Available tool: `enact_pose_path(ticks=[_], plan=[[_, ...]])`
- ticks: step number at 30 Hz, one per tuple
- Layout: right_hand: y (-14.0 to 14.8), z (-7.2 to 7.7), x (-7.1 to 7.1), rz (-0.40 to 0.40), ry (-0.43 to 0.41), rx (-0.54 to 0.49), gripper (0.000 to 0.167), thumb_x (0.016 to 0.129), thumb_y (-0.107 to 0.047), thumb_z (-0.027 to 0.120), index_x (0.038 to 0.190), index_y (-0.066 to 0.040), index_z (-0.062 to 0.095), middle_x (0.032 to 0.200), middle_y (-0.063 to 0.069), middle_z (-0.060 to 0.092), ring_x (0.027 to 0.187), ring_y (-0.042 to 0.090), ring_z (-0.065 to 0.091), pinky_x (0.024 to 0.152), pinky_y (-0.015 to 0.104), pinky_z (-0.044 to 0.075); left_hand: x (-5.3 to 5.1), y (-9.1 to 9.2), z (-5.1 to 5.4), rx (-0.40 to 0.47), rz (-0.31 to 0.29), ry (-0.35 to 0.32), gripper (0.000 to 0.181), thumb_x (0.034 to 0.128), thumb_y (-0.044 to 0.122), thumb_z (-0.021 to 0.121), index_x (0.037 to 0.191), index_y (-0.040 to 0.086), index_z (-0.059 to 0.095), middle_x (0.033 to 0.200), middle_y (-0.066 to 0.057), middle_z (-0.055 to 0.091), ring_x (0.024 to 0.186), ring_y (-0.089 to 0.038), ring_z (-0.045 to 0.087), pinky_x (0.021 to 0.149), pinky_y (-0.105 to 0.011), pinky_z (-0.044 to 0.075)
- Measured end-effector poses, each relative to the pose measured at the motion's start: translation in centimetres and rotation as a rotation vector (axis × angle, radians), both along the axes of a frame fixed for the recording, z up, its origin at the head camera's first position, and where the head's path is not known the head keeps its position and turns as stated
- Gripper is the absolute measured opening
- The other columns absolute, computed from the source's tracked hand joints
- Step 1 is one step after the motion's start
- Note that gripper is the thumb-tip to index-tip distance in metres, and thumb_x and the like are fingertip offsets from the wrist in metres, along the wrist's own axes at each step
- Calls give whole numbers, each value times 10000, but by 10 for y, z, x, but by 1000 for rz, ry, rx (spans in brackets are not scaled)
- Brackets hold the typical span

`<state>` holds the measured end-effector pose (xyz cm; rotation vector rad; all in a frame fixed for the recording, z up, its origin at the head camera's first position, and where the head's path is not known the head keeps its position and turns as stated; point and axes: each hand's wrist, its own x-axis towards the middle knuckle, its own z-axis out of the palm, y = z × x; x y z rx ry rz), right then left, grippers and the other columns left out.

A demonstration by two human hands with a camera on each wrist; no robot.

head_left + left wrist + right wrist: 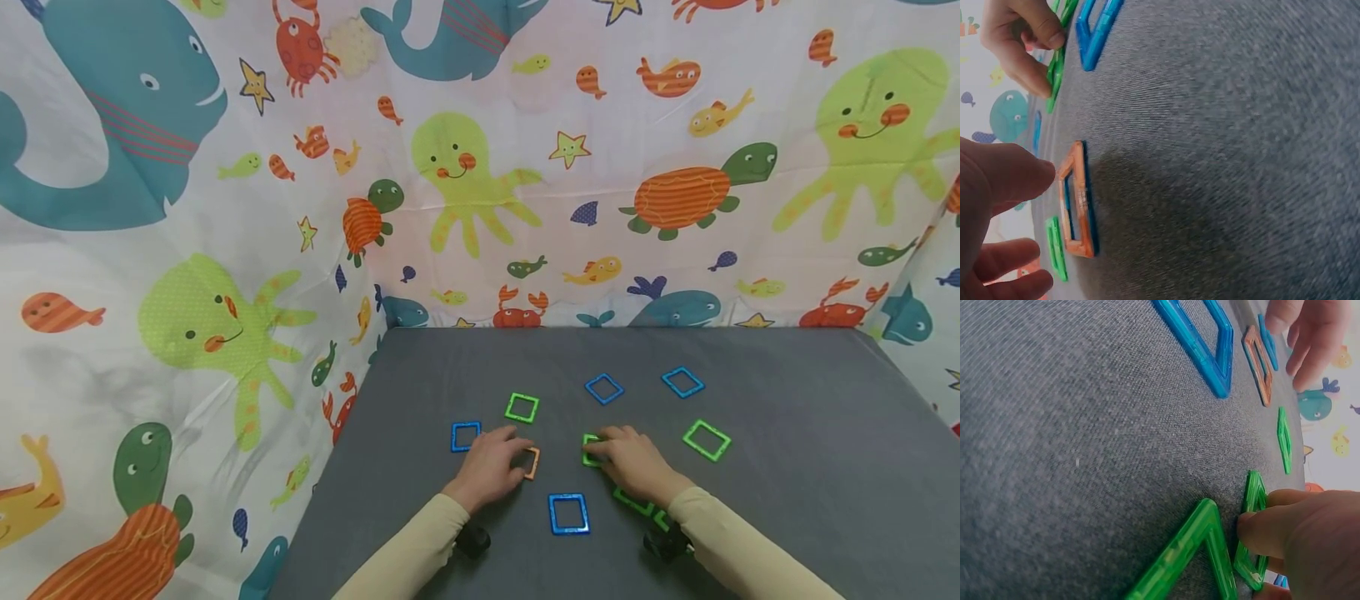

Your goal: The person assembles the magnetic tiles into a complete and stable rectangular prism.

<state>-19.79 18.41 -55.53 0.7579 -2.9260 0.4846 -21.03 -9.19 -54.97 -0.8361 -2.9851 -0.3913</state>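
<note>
My left hand [491, 467] hovers by an orange square frame tile [536, 463], thumb and fingers spread apart. In the left wrist view a gap shows between the thumb and the orange tile [1079, 194], and a blue edge lies along its underside. With thumb and fingertips my right hand [637, 462] pinches a green square frame tile [587, 451], partly hidden by the fingers in the head view. Under the right wrist lies another green tile [633, 502], with a further green piece [661, 521] beside it. A blue square tile [570, 531] lies between the forearms.
Farther back on the grey table [450, 358] lie two blue tiles [604, 402] and a green tile [525, 397]. One more blue tile [453, 438] is beyond my left hand, and a green tile [699, 448] is to the right. A sea-animal curtain [555, 192] surrounds the table.
</note>
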Motion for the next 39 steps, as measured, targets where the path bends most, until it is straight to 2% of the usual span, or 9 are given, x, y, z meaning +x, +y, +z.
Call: enact_pose_path(ticks=[4, 8, 10, 15, 25, 39], plan=[[0, -2, 0, -1, 11, 1, 310, 892, -51, 738, 1180, -159, 776, 1233, 162, 688, 1056, 380, 631, 796, 563, 530, -2, 1, -3, -24, -74, 39, 400, 864, 162, 757, 1259, 214, 735, 1269, -46, 688, 1153, -213, 656, 998, -455, 507], [0, -3, 0, -4, 14, -2, 317, 887, -46, 740, 1182, -157, 774, 1233, 165, 687, 1059, 383, 628, 792, 568, 529, -2, 1, -7, -37, -114, 81, 376, 840, 146, 767, 1209, 220, 760, 1148, -9, 703, 997, -166, 664, 901, -381, 528], [1, -3, 0, -3, 12, -4, 319, 888, -43, 738, 1185, -153, 772, 1236, 170, 685, 1064, 389, 626, 792, 574, 529, -2, 1, -9, -39, -124, 95, 353, 838, 136, 767, 1179, 225, 773, 1134, -2, 706, 977, -157, 665, 885, -355, 537], [1, -1, 1, 3, 3, -2, 318, 895, -46, 735, 1195, -145, 766, 1252, 178, 678, 1083, 405, 622, 802, 598, 528, -2, 2, -12, -23, -115, 65, 328, 860, 105, 739, 1162, 226, 784, 1204, -18, 711, 1062, -172, 674, 930, -339, 551], [2, 0, 0, 8, -5, 12, 317, 901, -55, 733, 1202, -149, 766, 1260, 183, 680, 1088, 408, 627, 813, 591, 531, -3, 5, -16, 7, -104, 54, 307, 870, 110, 747, 1151, 223, 789, 1195, -28, 711, 1060, -179, 676, 916, -337, 559], [4, -4, 0, 34, 15, -7, 312, 906, -37, 718, 1198, -134, 767, 1266, 199, 683, 1115, 415, 636, 848, 595, 536, -6, 26, -15, 5, -97, 24, 317, 879, 137, 730, 1174, 240, 781, 1231, -45, 706, 1083, -205, 671, 918, -358, 557]])
